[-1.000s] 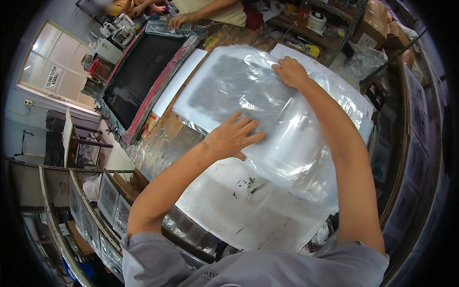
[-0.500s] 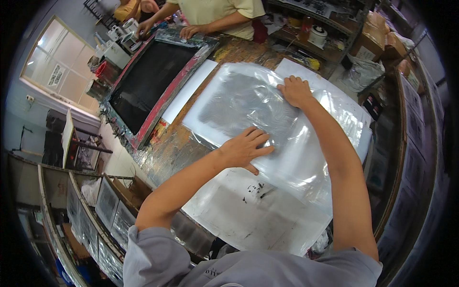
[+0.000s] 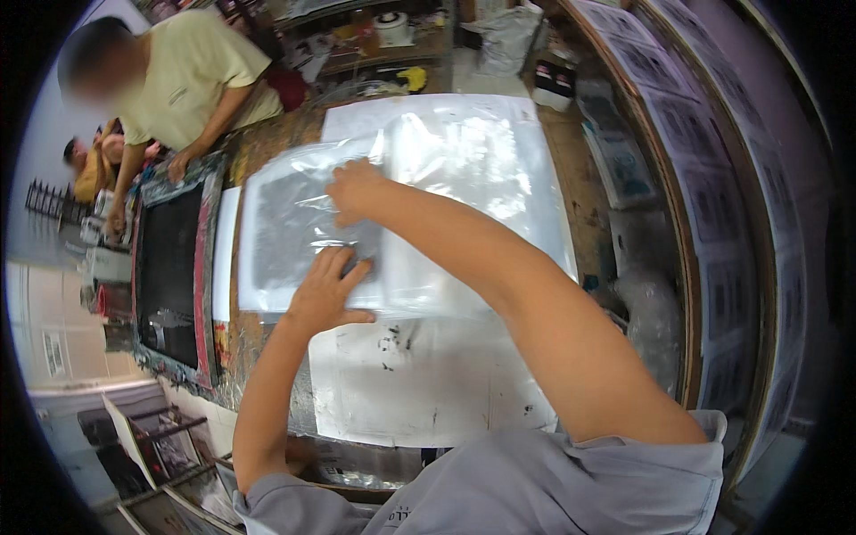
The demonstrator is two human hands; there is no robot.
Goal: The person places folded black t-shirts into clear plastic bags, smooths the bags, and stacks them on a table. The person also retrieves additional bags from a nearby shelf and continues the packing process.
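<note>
Layers of clear plastic sheet [image 3: 459, 169] lie across white boards on the table, with a dark grey area showing on their left part. My left hand [image 3: 328, 290] rests on the near edge of that area, fingers spread and thumb stretched to the right. Farther off, my right hand [image 3: 358, 190] reaches across to the left, its bent fingers closed on the wrinkled film; the fingertips are slightly blurred. Below the plastic, a white board [image 3: 419, 383] with black ink marks shows its bare surface.
A screen-printing frame [image 3: 207, 294] with a red edge lies at the left. Behind it a co-worker in a yellow shirt [image 3: 201, 80] has both hands near its far end. Racks [image 3: 678, 214] holding flat sheets stand at the right; a shelf with a white pot [image 3: 392, 29] is at the back.
The view has turned to the right, so the table looks straighter. My right hand has moved left over the dark area, closer to my left hand, which stays on the plastic.
</note>
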